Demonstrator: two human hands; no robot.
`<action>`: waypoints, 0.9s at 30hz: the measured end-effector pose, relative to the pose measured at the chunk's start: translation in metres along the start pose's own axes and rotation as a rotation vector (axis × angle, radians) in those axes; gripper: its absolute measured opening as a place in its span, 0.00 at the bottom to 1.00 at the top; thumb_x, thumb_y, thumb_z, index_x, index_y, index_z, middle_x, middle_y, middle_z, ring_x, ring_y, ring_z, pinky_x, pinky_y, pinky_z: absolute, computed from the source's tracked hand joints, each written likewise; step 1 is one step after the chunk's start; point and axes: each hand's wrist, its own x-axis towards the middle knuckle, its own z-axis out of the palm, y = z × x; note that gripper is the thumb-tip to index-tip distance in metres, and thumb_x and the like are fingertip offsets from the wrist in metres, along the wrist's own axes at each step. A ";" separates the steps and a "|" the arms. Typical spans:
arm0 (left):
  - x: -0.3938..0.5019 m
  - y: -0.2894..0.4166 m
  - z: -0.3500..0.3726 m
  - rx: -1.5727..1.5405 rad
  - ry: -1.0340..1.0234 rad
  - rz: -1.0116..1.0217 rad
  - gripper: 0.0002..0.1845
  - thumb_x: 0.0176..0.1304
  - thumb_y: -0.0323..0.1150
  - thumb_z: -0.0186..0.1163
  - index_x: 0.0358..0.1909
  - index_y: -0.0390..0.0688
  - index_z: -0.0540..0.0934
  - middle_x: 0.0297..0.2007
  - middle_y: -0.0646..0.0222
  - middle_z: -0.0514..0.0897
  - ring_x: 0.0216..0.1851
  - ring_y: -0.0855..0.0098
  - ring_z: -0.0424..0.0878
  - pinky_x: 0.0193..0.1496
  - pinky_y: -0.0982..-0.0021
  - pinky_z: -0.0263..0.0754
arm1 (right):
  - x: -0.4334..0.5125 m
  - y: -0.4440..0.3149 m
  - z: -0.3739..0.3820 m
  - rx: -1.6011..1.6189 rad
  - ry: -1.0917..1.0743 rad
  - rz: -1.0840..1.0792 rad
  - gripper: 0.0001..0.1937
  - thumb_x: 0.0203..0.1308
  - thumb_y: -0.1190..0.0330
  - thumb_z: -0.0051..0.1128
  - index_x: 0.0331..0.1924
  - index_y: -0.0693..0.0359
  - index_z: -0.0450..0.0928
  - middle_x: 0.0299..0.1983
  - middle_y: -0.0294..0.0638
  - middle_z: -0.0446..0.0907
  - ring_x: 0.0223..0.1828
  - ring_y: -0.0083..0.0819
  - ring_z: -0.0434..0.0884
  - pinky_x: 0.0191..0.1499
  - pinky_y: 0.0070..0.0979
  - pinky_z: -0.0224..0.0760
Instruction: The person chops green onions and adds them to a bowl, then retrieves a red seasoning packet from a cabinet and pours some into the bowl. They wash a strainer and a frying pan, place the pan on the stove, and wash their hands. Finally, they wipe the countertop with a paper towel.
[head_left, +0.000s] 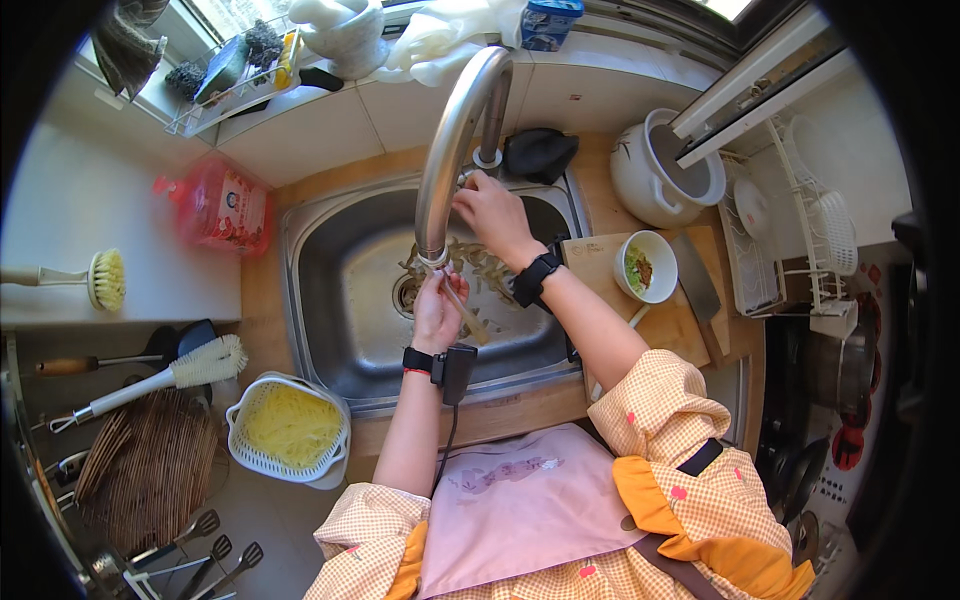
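My left hand (439, 311) is under the spout of the steel faucet (465, 135), closed on a slim tan stick-like utensil (468, 319) that angles down into the sink. What kind of utensil it is, I cannot tell. At the faucet's base my right hand (496, 214) has its fingertips on the small lever (463, 180), partly hidden behind the spout. Vegetable peelings (487, 266) lie strewn over the bottom of the stainless steel sink (360, 330) and around its drain (405, 294).
A white colander basket (341, 442) of yellow shreds stands left of me. To the right, a cutting board (600, 251) carries a white bowl (664, 255) of chopped food and a cleaver (695, 277). A lidless white pot (634, 176) and a dish rack (757, 270) stand beyond.
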 end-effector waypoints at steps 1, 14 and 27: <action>0.000 -0.002 -0.002 -0.015 0.018 0.005 0.07 0.71 0.31 0.49 0.40 0.40 0.74 0.31 0.70 0.78 0.34 0.75 0.77 0.46 0.70 0.78 | 0.001 0.005 0.001 0.009 0.024 -0.036 0.04 0.55 0.65 0.62 0.30 0.55 0.82 0.34 0.37 0.75 0.39 0.38 0.78 0.37 0.36 0.74; -0.006 -0.012 -0.023 -0.157 -0.126 0.130 0.14 0.73 0.41 0.50 0.48 0.43 0.78 0.36 0.72 0.78 0.38 0.71 0.75 0.51 0.67 0.71 | -0.024 0.024 -0.025 0.101 0.112 -0.071 0.14 0.52 0.65 0.61 0.44 0.56 0.80 0.42 0.41 0.76 0.43 0.41 0.78 0.42 0.37 0.75; -0.056 0.035 -0.061 0.473 0.205 0.269 0.26 0.70 0.51 0.49 0.59 0.43 0.70 0.57 0.62 0.73 0.61 0.62 0.67 0.70 0.56 0.53 | -0.187 -0.071 -0.052 0.280 0.191 0.219 0.10 0.67 0.62 0.50 0.40 0.61 0.72 0.24 0.51 0.79 0.27 0.50 0.81 0.28 0.43 0.74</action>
